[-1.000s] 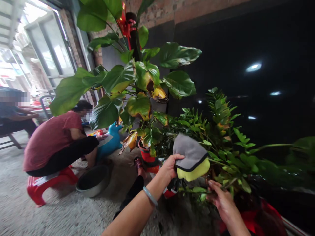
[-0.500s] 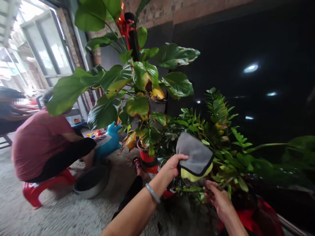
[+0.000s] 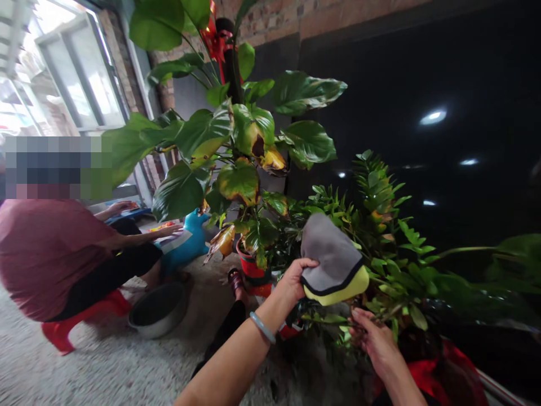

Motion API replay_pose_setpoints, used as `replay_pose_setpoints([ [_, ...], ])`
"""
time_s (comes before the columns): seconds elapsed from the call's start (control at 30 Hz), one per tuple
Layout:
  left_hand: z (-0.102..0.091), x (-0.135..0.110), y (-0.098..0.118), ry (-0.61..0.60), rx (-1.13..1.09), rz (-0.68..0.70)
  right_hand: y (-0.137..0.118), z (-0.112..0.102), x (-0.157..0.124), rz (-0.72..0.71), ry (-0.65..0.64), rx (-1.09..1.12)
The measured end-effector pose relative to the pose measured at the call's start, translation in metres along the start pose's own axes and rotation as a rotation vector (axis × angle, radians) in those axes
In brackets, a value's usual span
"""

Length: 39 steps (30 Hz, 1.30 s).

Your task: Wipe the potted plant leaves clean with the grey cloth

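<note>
A grey cleaning cloth [image 3: 327, 254] with a black edge and a yellow-green underside is pinched in my left hand [image 3: 298, 277], which wears a pale bangle. The cloth hangs over the leaves of a low potted plant [image 3: 393, 282]. Lower and to the right, my right hand [image 3: 374, 335] has its thumb and fingers closed around a stem [image 3: 353, 321] of that plant. The tips of its fingers are partly lost among leaves.
A tall broad-leaved plant [image 3: 245, 180] with browned leaves stands in a red pot [image 3: 251, 265]. At left a person [image 3: 54, 248] sits on a red stool [image 3: 84, 321] beside a grey basin [image 3: 158, 310] and a blue toy animal [image 3: 188, 239]. A dark glossy panel [image 3: 422, 113] backs the plants.
The cloth has swung and spread, showing more of its yellow-green underside. My right hand stays at the stem. The seated person has leaned left, with an arm reaching out toward the toy.
</note>
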<state>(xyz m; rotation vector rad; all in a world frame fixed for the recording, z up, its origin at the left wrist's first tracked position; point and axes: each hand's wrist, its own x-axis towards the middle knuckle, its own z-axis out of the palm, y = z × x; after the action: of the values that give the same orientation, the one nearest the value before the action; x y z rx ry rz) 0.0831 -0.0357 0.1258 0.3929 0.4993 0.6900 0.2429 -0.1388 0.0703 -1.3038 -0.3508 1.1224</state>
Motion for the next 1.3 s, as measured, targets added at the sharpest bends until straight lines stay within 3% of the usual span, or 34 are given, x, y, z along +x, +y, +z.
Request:
replay_pose_setpoints([
  [0.1, -0.023, 0.004, -0.025, 0.189, 0.009, -0.177, 0.001, -0.002, 0.000, 0.016, 0.011, -0.030],
  [0.17, -0.034, -0.003, -0.033, 0.154, 0.002, -0.236, 0.000, -0.005, -0.002, 0.035, 0.003, -0.043],
  [0.23, -0.032, -0.012, -0.028, 0.058, -0.013, -0.177, -0.004, -0.006, -0.005, 0.045, -0.020, -0.011],
  [0.33, -0.011, -0.017, -0.008, -0.065, -0.015, 0.024, -0.011, -0.003, -0.011, 0.049, -0.048, 0.059],
  [0.4, 0.002, -0.012, 0.000, -0.082, 0.002, 0.124, -0.012, 0.000, -0.011, 0.043, -0.060, 0.089],
  [0.5, 0.001, -0.001, -0.010, 0.076, 0.074, 0.067, -0.007, 0.001, -0.006, 0.030, -0.078, 0.089],
  [0.6, -0.020, -0.003, -0.033, 0.214, 0.158, -0.102, 0.003, -0.005, 0.001, 0.050, -0.085, 0.036],
  [0.7, -0.031, -0.022, -0.039, 0.077, 0.176, -0.082, 0.008, -0.013, 0.006, 0.052, -0.117, 0.025],
  [0.8, -0.019, -0.038, -0.016, -0.089, 0.195, 0.057, 0.006, -0.017, 0.006, 0.010, -0.136, 0.061],
  [0.87, -0.007, -0.040, 0.003, -0.112, 0.172, 0.146, 0.002, -0.015, 0.004, -0.006, -0.118, 0.091],
  [0.97, 0.001, -0.031, 0.014, 0.015, 0.055, 0.180, -0.001, -0.008, 0.003, -0.005, -0.090, 0.131],
  [1.07, -0.013, -0.024, -0.005, 0.230, -0.007, 0.097, 0.000, -0.005, 0.003, -0.006, -0.073, 0.142],
  [1.13, -0.030, -0.029, -0.024, 0.273, 0.026, -0.024, 0.002, -0.007, 0.004, -0.008, -0.085, 0.104],
  [1.2, -0.046, -0.041, -0.031, 0.188, 0.069, -0.103, 0.003, -0.010, 0.005, 0.004, -0.101, 0.070],
  [1.3, -0.057, -0.062, -0.008, -0.019, 0.051, 0.021, 0.001, -0.014, 0.003, 0.031, -0.103, 0.090],
])
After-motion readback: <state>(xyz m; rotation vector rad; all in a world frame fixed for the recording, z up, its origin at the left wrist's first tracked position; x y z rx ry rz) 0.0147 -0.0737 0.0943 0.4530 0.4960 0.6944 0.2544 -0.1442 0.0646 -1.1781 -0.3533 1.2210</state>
